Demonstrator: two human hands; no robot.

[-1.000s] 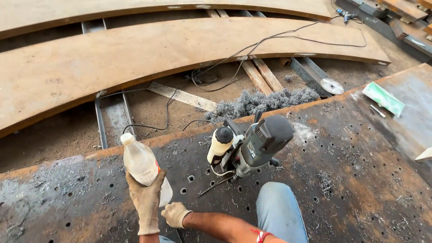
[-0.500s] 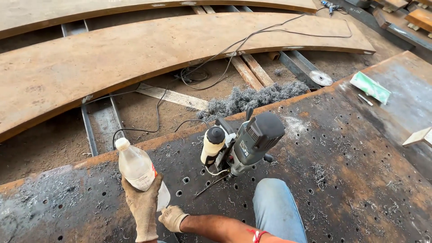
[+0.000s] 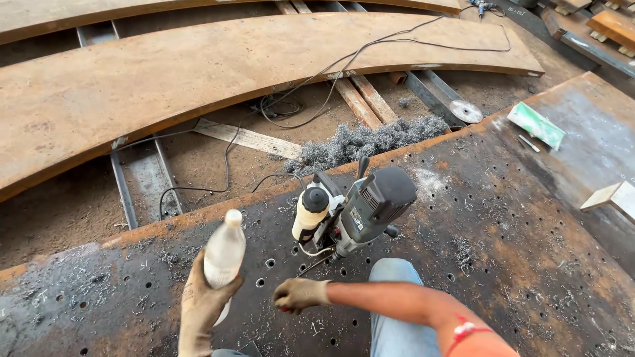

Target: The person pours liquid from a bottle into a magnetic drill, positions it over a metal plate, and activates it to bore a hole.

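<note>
My left hand (image 3: 197,311), in a dirty work glove, grips a cloudy plastic bottle (image 3: 223,254) held upright with its cap on, above a dark steel plate (image 3: 503,244) drilled with several holes. My gloved right hand (image 3: 299,294) hovers just right of the bottle with its fingers curled and nothing visible in them. It is a short way in front of the base of a grey magnetic drill (image 3: 364,208), which stands on the plate with a small cream coolant tank (image 3: 311,210) on its left side.
My knee in blue jeans (image 3: 397,327) rests on the plate below the drill. A heap of metal shavings (image 3: 370,142) lies beyond the plate's rusty edge. A black cable (image 3: 228,155) runs over the ground. Long curved steel plate (image 3: 198,73) behind; green packet (image 3: 536,124), disc (image 3: 466,111), wooden block (image 3: 612,196) right.
My right hand has moved away from the bottle's bottom, rightward toward the drill. The left hand has shifted the bottle right and stood it more upright. The drill has not moved on the plate.
</note>
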